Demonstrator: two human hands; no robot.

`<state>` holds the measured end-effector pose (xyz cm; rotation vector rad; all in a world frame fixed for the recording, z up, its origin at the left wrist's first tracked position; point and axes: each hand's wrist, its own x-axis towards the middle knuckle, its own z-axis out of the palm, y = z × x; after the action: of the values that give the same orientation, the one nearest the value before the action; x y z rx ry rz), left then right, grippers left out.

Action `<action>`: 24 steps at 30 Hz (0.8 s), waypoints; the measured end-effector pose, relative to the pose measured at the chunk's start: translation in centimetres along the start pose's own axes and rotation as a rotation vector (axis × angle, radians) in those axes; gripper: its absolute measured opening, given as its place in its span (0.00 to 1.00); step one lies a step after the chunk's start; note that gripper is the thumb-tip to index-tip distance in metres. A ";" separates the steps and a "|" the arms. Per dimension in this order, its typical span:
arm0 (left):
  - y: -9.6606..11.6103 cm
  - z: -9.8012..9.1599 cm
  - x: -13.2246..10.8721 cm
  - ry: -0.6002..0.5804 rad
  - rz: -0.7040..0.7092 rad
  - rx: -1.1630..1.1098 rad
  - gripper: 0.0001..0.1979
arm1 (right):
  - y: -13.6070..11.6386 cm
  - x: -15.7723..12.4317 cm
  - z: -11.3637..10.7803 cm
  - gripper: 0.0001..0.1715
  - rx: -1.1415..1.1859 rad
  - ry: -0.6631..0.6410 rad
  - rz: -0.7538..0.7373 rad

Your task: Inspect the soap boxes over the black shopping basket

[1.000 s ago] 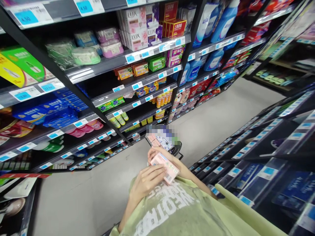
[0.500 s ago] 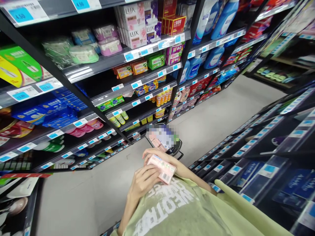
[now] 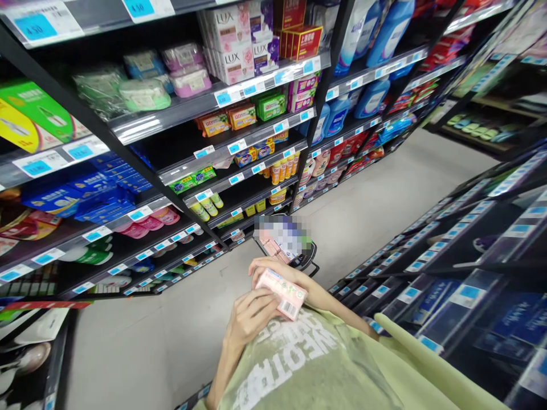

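Observation:
A pink pack with a barcode on its side is held in front of the green shirt. My left hand wraps its fingers over the near left end of the pack. My right hand curls round its far side, partly hidden behind it. Just beyond the hands stands a cart or basket with a dark rim, holding pink packs; part of it is blurred by a mosaic.
Shelves on the left carry LUX boxes, soap packs and blue bottles. More shelves line the right side. Grey floor runs between them.

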<state>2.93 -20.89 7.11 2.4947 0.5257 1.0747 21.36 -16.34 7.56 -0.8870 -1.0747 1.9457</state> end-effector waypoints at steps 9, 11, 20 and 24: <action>0.1 0.1 0.4 0.096 0.015 0.009 0.21 | 0.0 -0.7 0.0 0.25 0.119 -0.001 0.073; -0.1 0.2 0.3 0.105 -0.012 0.029 0.24 | -0.3 -0.7 0.0 0.23 0.034 0.022 0.036; -0.5 0.4 0.2 -0.030 -0.096 0.176 0.30 | -1.3 -1.9 -0.3 0.14 -0.085 0.010 0.013; 0.2 0.1 0.3 -0.058 -0.154 0.234 0.30 | -1.3 -2.8 -0.4 0.24 0.015 -0.068 0.159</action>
<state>3.29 -20.89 7.31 2.6222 0.8557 0.9261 23.43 -18.03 9.17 -0.9290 -1.0540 2.1257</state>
